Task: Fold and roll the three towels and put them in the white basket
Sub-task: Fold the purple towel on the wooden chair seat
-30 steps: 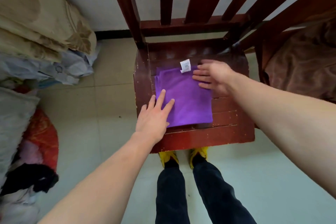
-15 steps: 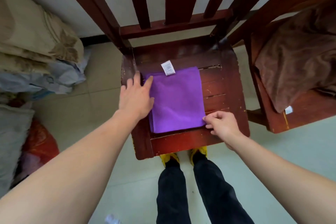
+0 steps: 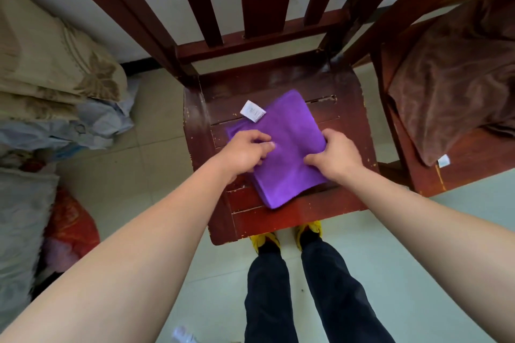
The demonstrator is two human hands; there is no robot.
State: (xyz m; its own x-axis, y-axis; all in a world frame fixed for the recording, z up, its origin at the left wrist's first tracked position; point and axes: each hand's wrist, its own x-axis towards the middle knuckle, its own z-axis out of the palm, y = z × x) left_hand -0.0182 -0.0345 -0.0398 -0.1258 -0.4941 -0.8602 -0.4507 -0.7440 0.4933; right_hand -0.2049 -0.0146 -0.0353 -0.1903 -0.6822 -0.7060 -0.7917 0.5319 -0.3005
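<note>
A folded purple towel (image 3: pixel 289 145) with a white label (image 3: pixel 252 111) at its far corner lies turned at an angle on the seat of a red-brown wooden chair (image 3: pixel 345 108). My left hand (image 3: pixel 246 152) pinches the towel's left edge, fingers curled. My right hand (image 3: pixel 337 157) grips its right edge the same way. A brown towel (image 3: pixel 451 86) with a small white tag lies crumpled on a second wooden chair at the right. The white basket is not in view.
Folded beige bedding (image 3: pixel 55 69) and grey-blue cloth (image 3: pixel 92 125) are piled at the left, with a red bag (image 3: pixel 69 228) below them. My legs and yellow shoes (image 3: pixel 263 239) stand at the chair's front edge on pale floor tiles.
Both hands have closed onto the purple towel's side edges. The towel has turned, so its near corner now points toward me. The left hand was flat on it before.
</note>
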